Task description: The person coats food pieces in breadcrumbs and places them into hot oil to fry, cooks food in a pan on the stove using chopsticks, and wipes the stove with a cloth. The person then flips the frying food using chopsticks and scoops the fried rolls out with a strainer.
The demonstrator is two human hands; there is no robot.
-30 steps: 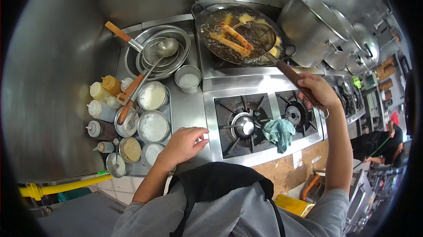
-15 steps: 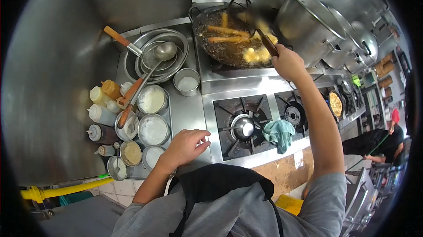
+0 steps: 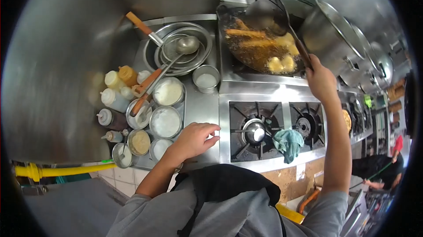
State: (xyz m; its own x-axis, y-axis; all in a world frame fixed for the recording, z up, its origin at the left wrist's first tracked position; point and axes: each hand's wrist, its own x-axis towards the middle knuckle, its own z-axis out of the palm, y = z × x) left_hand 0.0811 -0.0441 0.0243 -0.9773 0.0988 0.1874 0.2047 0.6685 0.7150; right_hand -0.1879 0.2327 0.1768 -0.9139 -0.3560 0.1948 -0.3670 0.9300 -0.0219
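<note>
My right hand (image 3: 323, 80) is closed around the wooden handle of a wire skimmer (image 3: 296, 38). Its round mesh head hovers above the back of a large wok (image 3: 237, 56) of bubbling oil. Long golden fried sticks (image 3: 251, 33) float in the oil, and paler yellow lumps (image 3: 282, 64) fry towards the right front. Holding nothing, my left hand (image 3: 194, 141) hangs by the counter edge with thumb and fingers apart. Nearest to it are metal tubs of white powder (image 3: 165, 122).
Nested steel bowls (image 3: 152, 54) hold a ladle (image 3: 188, 45). Squeeze bottles (image 3: 114, 100) line the left wall. A green cloth (image 3: 288, 142) drapes over the front burners (image 3: 254, 132). Tall pots (image 3: 330, 38) stand right of the wok. Another person (image 3: 379, 171) is at far right.
The skimmer head has lifted from low over the food towards the wok's back and shows more clearly. The view has shifted, so most things appear further right. My left hand stays near the counter edge.
</note>
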